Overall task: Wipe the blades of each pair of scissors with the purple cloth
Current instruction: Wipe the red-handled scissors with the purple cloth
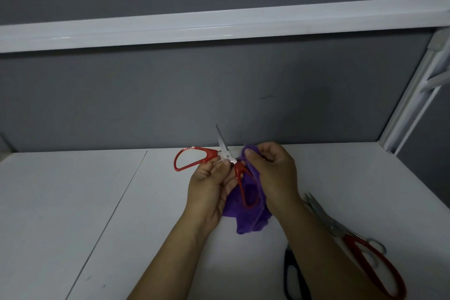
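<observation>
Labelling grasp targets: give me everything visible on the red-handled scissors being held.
The red-handled scissors are held open above the table. Two red loops, plastic-looking; shiny metal blades with a pivot screw. One blade points up toward the wall; the other is hidden near the purple cloth. One loop sticks out left, the other hangs over the cloth. The left hand grips near the pivot; the right hand holds the cloth beside it.

Dim, flat light is leaving the matte grey back wall point(219, 95) murky and the white laminate tabletop point(73, 202) greyish. Glare is streaking along the glossy white shelf rail point(146, 34), which the wide lens is bowing. The crumpled purple cloth point(250, 217) is reading as a dark, textureless mass; steel is gleaming faintly on the small red-handled scissors point(226, 153). The large red-handled scissors point(353, 242) at the lower right corner are blurring.
</observation>
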